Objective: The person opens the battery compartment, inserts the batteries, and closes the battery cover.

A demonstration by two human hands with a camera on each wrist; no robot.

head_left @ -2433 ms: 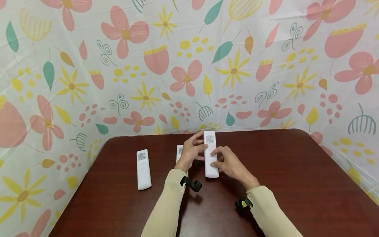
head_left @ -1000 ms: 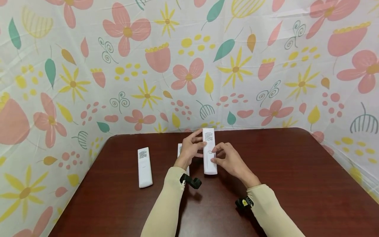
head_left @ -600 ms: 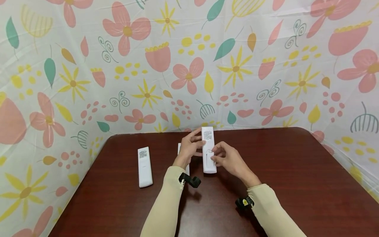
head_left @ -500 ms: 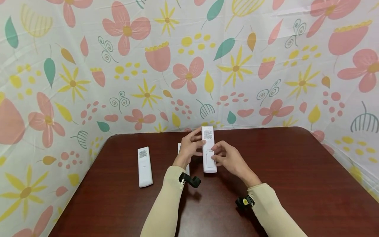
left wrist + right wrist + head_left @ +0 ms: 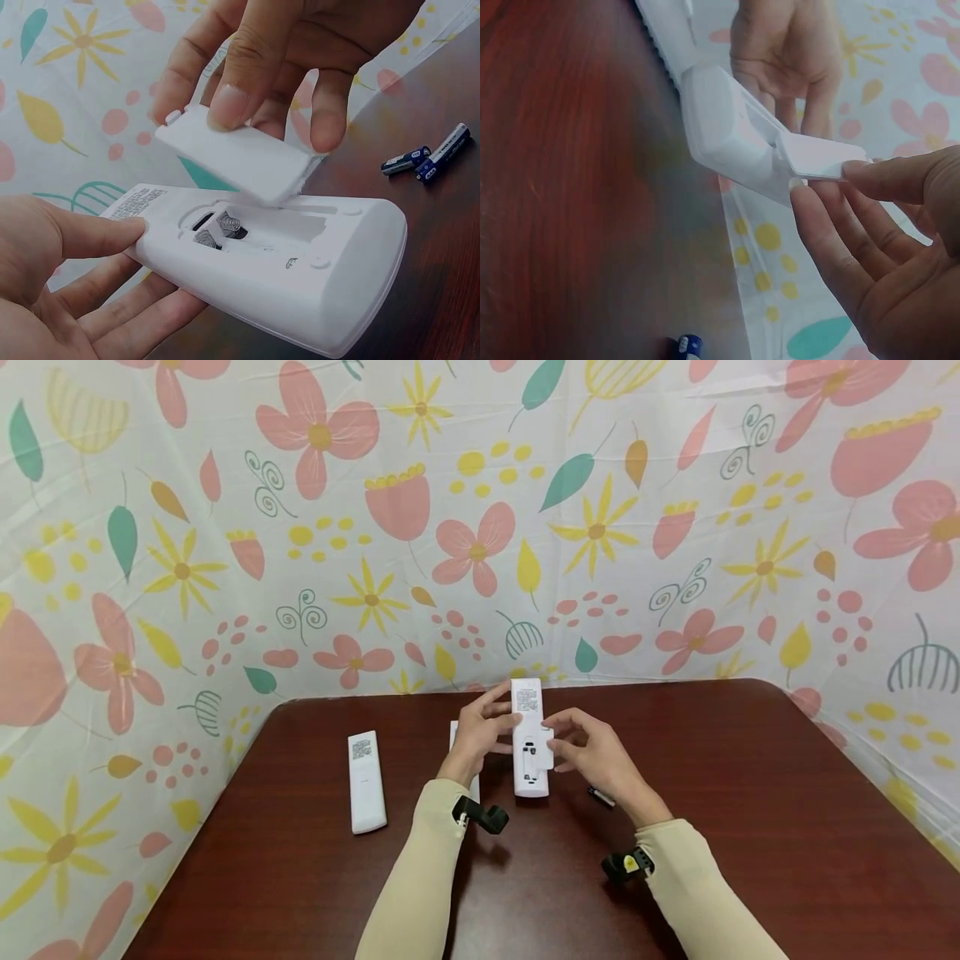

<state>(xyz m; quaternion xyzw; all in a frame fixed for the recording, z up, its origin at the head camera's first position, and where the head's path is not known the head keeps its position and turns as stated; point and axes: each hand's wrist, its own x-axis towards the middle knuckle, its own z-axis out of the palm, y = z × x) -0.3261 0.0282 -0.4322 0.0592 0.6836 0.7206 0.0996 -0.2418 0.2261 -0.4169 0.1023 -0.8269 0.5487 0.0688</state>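
My left hand (image 5: 480, 735) holds a white remote control (image 5: 528, 727), back side up, thumb on its near edge and fingers beneath. In the left wrist view the battery bay of the remote (image 5: 345, 292) lies uncovered, with metal springs (image 5: 225, 225) at one end and no batteries inside. Between thumb and fingers my right hand (image 5: 600, 760) pinches the white battery cover (image 5: 240, 157), tilted just above the bay. Two dark blue batteries (image 5: 442, 154) rest on the table to the right; the right hand partly hides them in the head view.
A second white remote (image 5: 367, 785) lies face down at the left of the brown table (image 5: 750, 827). Another remote (image 5: 475, 789) lies mostly hidden behind the left hand and forearm. A floral cloth (image 5: 480, 527) hangs along the table's back edge.
The right hand has lifted the battery cover off the remote and drawn it to the right, which bares the bay. A battery now shows beside the right wrist. The left hand stays nearly still.
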